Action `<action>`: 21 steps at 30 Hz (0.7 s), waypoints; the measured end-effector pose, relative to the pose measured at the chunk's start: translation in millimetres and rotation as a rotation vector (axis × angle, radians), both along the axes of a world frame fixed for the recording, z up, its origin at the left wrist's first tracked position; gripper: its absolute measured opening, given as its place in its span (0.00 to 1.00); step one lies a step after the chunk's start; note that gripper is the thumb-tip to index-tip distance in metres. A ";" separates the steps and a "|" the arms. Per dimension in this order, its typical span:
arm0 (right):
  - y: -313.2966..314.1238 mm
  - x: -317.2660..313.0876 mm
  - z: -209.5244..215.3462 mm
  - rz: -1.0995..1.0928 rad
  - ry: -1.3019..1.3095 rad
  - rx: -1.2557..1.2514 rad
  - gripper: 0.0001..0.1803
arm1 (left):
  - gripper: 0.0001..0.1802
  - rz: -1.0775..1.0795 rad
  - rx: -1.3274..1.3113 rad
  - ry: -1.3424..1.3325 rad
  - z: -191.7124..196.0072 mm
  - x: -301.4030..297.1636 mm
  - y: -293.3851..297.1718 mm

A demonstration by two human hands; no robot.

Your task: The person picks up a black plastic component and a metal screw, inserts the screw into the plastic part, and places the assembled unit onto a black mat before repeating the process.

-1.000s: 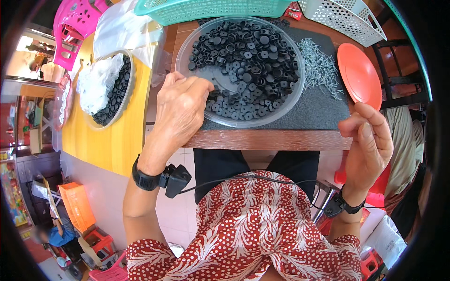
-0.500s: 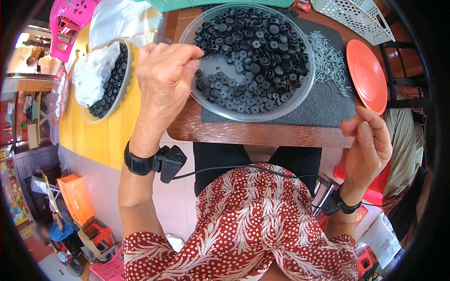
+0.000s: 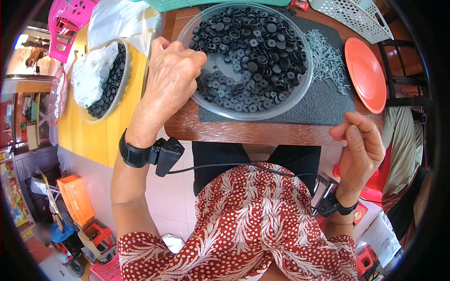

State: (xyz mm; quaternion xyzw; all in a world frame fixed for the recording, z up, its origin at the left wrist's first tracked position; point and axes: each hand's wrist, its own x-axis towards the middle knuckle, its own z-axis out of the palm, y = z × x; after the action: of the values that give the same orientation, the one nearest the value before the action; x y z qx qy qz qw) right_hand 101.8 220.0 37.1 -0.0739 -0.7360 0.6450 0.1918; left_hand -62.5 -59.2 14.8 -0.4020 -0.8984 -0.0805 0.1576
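A large round clear plastic tub holds many small black plastic caps and hexagonal washer-like pieces. At its left rim is my left hand, back of the hand up and fingers curled closed; whatever they hold, if anything, is hidden. Off the table's front right corner, my right hand is raised with thumb and bent fingers drawn together. I cannot make out anything between them. Between the tub and an orange-red plate, a heap of small silver screws lies on a dark mat.
Left of my left hand, a second clear tub of black pieces with a white plastic bag sits on a yellow table. A white perforated basket and a teal basket stand at the far edge.
My left hand has turned so its knuckles face up, and its fingers have curled in by the tub's rim. My right hand has shifted slightly left, still with its fingers bent.
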 end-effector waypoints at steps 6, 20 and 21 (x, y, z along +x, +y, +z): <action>-2.4 0.7 1.0 0.014 -0.031 -0.017 0.11 | 0.07 0.043 -0.111 -0.091 0.0 0.0 5.4; -10.0 -0.4 0.4 0.056 -0.060 -0.038 0.10 | 0.12 0.014 0.477 -0.315 19.5 39.9 26.1; -16.3 -2.2 0.8 0.059 -0.081 -0.092 0.10 | 0.12 0.079 0.691 -0.536 22.3 48.2 33.5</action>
State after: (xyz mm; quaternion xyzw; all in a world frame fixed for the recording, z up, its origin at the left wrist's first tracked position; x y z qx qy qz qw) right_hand 99.6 203.7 38.0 -0.0866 -0.7147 0.6799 0.1392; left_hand -14.4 -25.8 37.0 -0.2561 -0.8424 -0.4718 0.0471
